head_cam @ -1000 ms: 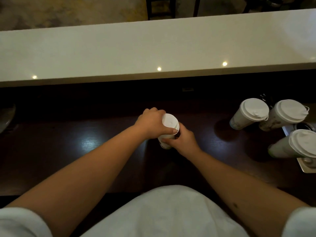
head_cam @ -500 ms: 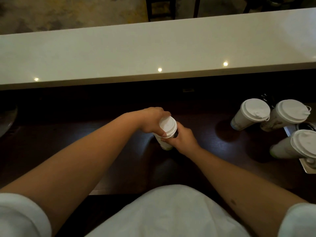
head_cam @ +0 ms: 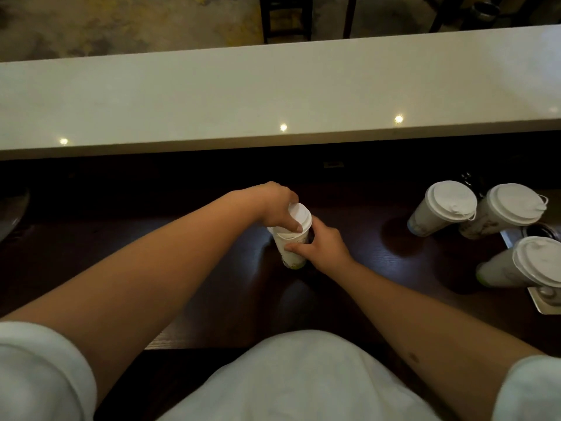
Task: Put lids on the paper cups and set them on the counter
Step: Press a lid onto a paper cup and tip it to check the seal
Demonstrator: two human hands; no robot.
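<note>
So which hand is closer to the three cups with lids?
Right. The right hand grips the middle cup on the side facing the three lidded cups; the left hand presses its lid from the far side.

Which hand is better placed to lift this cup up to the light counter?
Right hand: it already grips the cup by its side, while the left hand only grips the lid.

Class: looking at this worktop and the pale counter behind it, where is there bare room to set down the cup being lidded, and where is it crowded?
The pale counter shows bare along its visible length. On the dark worktop, the patch left of the left hand is free, as is the gap between the right hand and the three lidded cups. The right end is crowded: those cups stand close together beside a metal tray.
</note>
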